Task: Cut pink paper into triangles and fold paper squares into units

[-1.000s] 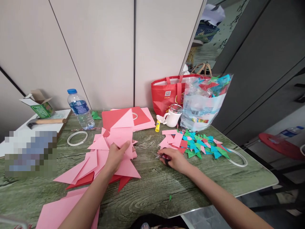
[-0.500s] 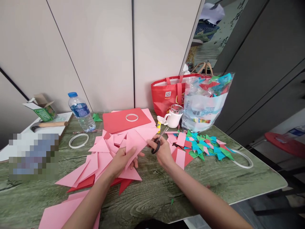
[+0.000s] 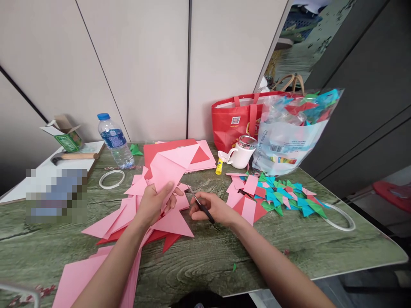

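Currently | left fingers (image 3: 167, 188) grip pink paper (image 3: 170, 167) | right fingers (image 3: 204, 196) grip scissors (image 3: 204, 210) | red sheet (image 3: 169, 146) half-hidden, mug (image 3: 241, 155) beyond

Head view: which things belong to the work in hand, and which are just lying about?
In the work:
pink paper, in the left hand
scissors, in the right hand
probably the small coloured pieces

Lying about, it seems:
water bottle
white mug
wooden-handled tool
green box

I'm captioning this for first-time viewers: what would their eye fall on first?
Probably the pink paper raised in the left hand, near the middle, with scissors in the right hand beside it. Next, the bright red bag standing behind the white mug, and the heap of colourful scraps on the table's right side.
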`<state>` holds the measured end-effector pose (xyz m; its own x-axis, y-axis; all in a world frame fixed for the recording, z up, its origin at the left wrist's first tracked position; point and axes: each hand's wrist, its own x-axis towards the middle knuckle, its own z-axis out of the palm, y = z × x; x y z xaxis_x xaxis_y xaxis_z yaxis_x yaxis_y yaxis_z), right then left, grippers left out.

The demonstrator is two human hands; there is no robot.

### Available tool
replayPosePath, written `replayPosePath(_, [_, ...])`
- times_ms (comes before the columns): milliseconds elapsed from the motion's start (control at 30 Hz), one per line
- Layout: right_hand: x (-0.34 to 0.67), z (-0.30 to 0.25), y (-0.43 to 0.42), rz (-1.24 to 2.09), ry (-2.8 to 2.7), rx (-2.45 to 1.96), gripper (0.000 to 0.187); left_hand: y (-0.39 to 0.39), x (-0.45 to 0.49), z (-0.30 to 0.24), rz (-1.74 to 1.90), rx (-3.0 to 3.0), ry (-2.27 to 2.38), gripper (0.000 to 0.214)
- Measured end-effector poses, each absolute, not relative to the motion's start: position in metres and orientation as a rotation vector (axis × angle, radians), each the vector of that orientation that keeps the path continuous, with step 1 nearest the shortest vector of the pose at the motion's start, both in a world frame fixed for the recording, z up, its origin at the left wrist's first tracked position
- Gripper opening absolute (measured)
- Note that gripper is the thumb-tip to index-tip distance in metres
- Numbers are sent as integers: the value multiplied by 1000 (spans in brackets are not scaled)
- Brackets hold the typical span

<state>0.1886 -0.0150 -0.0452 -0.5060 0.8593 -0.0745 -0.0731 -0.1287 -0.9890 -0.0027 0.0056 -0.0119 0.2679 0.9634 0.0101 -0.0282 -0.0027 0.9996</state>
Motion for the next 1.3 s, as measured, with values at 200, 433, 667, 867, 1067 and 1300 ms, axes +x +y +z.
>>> replayPosePath(200, [189, -37, -19, 1715, -1465, -923, 39, 0, 2, -7, 786, 1453, 1067, 37])
replayPosePath(433, [188, -37, -21, 1785, -1441, -923, 39, -2, 5, -6, 666, 1510, 1074, 38])
replayPosePath(667, [187, -36, -22, 1791, -1462, -926, 39, -4, 6, -4, 629, 1500, 1107, 36])
replayPosePath(867, [187, -36, -23, 1778, -1478, -918, 38, -5, 6, -4, 624, 1468, 1108, 35])
replayPosePath(1067, [186, -40, -22, 1740, -1503, -940, 37, -5, 6, -3, 619, 1468, 1111, 35])
replayPosePath(1300, [186, -43, -22, 1695, -1543, -973, 34, -5, 4, -5, 635, 1479, 1082, 35])
